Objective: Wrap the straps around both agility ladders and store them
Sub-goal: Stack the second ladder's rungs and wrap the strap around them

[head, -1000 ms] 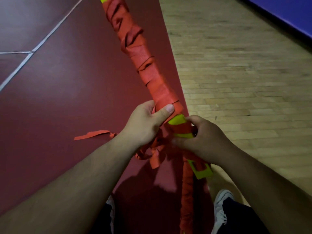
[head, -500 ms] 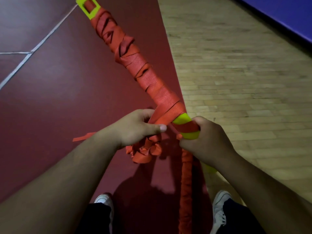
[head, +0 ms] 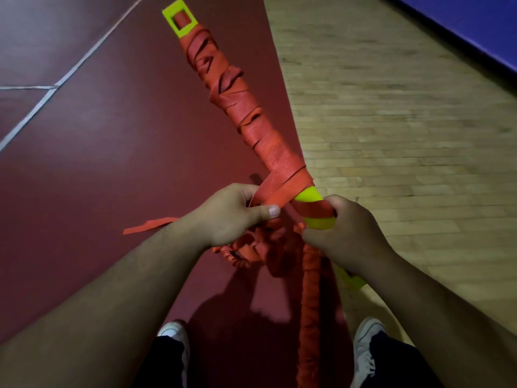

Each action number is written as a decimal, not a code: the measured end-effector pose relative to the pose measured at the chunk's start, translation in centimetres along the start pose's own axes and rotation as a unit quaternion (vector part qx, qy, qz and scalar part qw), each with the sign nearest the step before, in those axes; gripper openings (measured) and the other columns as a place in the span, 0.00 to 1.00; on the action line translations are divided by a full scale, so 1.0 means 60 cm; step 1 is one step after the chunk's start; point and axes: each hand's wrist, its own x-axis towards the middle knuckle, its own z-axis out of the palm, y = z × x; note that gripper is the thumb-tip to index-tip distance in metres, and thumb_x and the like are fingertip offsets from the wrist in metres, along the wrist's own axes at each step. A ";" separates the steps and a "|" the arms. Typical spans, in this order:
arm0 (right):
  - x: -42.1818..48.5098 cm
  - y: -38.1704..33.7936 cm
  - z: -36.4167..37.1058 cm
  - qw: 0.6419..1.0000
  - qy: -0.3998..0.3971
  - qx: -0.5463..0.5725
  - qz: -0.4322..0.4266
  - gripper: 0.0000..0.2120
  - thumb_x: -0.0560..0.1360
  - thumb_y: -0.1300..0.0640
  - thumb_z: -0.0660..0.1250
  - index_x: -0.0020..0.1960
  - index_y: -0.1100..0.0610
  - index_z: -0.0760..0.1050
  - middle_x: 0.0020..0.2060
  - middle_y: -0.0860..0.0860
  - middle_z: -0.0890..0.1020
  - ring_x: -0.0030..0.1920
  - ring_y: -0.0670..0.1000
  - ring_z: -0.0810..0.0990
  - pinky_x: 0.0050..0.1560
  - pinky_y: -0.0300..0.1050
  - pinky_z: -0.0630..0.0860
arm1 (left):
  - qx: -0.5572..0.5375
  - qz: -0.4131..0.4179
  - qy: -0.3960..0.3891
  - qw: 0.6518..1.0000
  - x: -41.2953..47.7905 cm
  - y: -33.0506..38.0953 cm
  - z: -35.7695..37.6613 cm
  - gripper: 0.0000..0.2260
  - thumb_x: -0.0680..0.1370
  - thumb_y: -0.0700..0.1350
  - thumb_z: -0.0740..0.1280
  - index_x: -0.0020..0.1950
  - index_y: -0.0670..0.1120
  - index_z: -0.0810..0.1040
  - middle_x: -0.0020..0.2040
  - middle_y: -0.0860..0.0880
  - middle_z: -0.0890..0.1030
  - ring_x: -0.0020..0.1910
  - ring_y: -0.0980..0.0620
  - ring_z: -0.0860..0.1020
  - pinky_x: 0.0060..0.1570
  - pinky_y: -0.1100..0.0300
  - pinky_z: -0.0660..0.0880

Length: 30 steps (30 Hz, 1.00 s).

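Ladder bundle (head: 246, 116) held over red floor (head: 112, 163)
Left hand (head: 229, 217) pinches the strap (head: 275, 193); right hand (head: 347, 236) grips the bundle above tangled webbing (head: 251, 252).

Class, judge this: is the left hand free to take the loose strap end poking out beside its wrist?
Probably not yet: the left hand grips the strap leading off the ladder bundle. Nothing blocks the loose end, but the hand would have to let go first.

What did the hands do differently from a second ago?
The left hand slid off the wrapped ladder and now pinches the orange strap, pulling it leftward. The ladder's yellow end came into view. The right hand still grips the yellow rungs.
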 end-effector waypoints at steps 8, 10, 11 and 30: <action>-0.003 0.001 0.000 1.000 -0.020 -0.018 -0.008 0.16 0.61 0.47 0.75 0.46 0.48 0.78 0.36 0.45 0.82 0.38 0.45 0.80 0.39 0.46 0.78 | 0.021 -0.016 -0.025 0.999 -0.003 -0.008 0.006 0.10 0.78 0.50 0.68 0.46 0.43 0.79 0.38 0.46 0.81 0.38 0.48 0.77 0.43 0.42 0.77; -0.002 0.000 0.000 1.000 -0.015 -0.009 -0.011 0.15 0.61 0.48 0.75 0.46 0.48 0.78 0.35 0.45 0.82 0.37 0.45 0.80 0.38 0.45 0.78 | 0.023 -0.007 -0.004 1.000 -0.002 -0.008 0.004 0.10 0.75 0.52 0.68 0.44 0.45 0.79 0.38 0.47 0.82 0.38 0.48 0.78 0.45 0.42 0.78; -0.002 0.000 0.000 1.000 -0.013 -0.004 -0.011 0.14 0.61 0.48 0.75 0.45 0.48 0.78 0.35 0.45 0.82 0.37 0.45 0.80 0.38 0.45 0.77 | 0.026 -0.001 0.008 1.000 0.000 -0.009 0.003 0.08 0.76 0.50 0.69 0.44 0.46 0.80 0.39 0.49 0.83 0.37 0.50 0.79 0.45 0.44 0.79; -0.001 -0.004 0.000 1.000 -0.010 0.019 -0.001 0.12 0.63 0.49 0.76 0.43 0.48 0.77 0.35 0.45 0.82 0.37 0.44 0.80 0.35 0.42 0.72 | 0.073 -0.011 0.058 0.996 0.011 -0.019 0.000 0.07 0.80 0.45 0.68 0.44 0.44 0.79 0.35 0.51 0.80 0.32 0.54 0.76 0.40 0.54 0.75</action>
